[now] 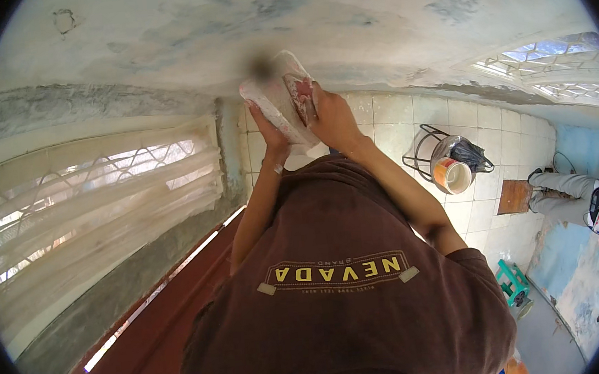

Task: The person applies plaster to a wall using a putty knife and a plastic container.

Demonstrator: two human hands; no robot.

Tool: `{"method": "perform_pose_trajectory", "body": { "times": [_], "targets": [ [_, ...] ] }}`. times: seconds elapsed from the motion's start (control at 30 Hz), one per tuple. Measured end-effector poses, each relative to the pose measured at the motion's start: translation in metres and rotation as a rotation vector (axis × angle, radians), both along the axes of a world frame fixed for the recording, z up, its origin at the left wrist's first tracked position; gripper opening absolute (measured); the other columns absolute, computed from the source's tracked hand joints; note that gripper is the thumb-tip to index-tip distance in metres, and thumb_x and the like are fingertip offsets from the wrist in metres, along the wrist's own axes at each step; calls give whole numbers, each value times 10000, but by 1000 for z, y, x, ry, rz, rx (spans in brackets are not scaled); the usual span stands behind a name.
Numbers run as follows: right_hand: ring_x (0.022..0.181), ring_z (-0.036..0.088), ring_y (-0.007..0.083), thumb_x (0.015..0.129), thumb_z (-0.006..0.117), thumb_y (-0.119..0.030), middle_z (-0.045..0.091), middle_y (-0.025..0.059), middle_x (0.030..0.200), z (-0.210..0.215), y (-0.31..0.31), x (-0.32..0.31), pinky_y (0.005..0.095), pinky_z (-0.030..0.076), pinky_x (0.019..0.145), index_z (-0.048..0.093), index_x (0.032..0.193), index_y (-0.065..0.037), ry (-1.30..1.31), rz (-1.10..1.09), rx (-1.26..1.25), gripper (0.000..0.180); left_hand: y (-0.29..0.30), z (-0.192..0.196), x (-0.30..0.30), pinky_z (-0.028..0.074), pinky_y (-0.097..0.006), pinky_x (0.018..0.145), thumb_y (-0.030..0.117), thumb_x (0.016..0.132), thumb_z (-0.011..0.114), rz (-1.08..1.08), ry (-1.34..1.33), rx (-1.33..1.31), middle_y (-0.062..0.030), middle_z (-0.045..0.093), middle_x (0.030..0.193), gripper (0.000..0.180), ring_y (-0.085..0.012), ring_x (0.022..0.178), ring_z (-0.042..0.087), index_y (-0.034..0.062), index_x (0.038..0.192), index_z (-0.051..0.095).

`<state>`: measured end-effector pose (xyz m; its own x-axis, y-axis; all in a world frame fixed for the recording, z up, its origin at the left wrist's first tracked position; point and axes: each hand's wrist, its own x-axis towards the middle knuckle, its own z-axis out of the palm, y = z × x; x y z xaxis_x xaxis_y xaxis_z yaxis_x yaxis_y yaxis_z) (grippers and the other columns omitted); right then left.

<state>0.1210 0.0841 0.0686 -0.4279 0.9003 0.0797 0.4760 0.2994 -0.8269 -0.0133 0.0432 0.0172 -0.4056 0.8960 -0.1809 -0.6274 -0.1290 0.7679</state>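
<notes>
My left hand (271,137) grips the near-left edge of a whitish, plaster-smeared rectangular board (272,106) with pinkish marks, its thumb along the side. My right hand (337,118) is closed round a plaster-crusted tool (299,91) with a reddish part, pressed against or just over the board's right side. Its exact kind I cannot make out. Both hands are together in front of my chest, below a patchy plastered wall (179,37). A dark blurred spot covers part of the board's far end.
A pail (458,175) and a black plastic bag (469,152) stand by a black metal frame (419,154) on the tiled floor (392,110). A curtained window (100,183) is at left. Another person (578,195) stands at far right, near a green stool (513,281).
</notes>
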Motion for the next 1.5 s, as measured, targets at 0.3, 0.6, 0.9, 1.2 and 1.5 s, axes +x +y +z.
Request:
{"method": "perform_pose_trajectory", "body": {
  "times": [0.3,0.6,0.9,1.2,1.5],
  "targets": [
    [757,629,496,910,559,-96,642,308,804,9,1,5,553,498,714,523,1236,115,135,179,-26,390,-16,-9,-4,480,-420,1023,703,978,270,-56,-246,-26,-96,521,1395,753,-282,1233,543,149,1470,405],
    [735,613,493,902,591,-55,642,272,789,46,-2,23,462,499,641,582,1118,53,225,26,-96,242,-22,-10,2,448,-434,1079,698,977,283,-96,-307,16,-117,505,1431,778,-278,1286,529,125,1500,354],
    [666,562,118,954,627,-104,687,96,789,22,-13,46,287,474,640,633,1018,23,347,-194,-94,142,-21,-4,8,402,-486,1115,745,939,327,-146,-402,-44,-125,458,1476,845,-305,1328,486,126,1514,334],
    [1004,667,225,911,660,-119,664,118,1167,-28,-13,73,345,559,899,628,1085,13,1263,-272,-1126,221,-33,-7,3,402,-517,1109,745,942,319,-178,-397,-63,-127,442,1485,844,-320,1345,467,120,1509,337],
    [835,702,276,808,712,-172,685,187,1077,-40,-15,74,332,617,659,617,1072,0,1603,-35,-1542,330,-41,-6,1,415,-552,1090,737,945,317,-197,-384,-51,-130,444,1477,824,-336,1321,480,144,1516,330]
  ]
}}
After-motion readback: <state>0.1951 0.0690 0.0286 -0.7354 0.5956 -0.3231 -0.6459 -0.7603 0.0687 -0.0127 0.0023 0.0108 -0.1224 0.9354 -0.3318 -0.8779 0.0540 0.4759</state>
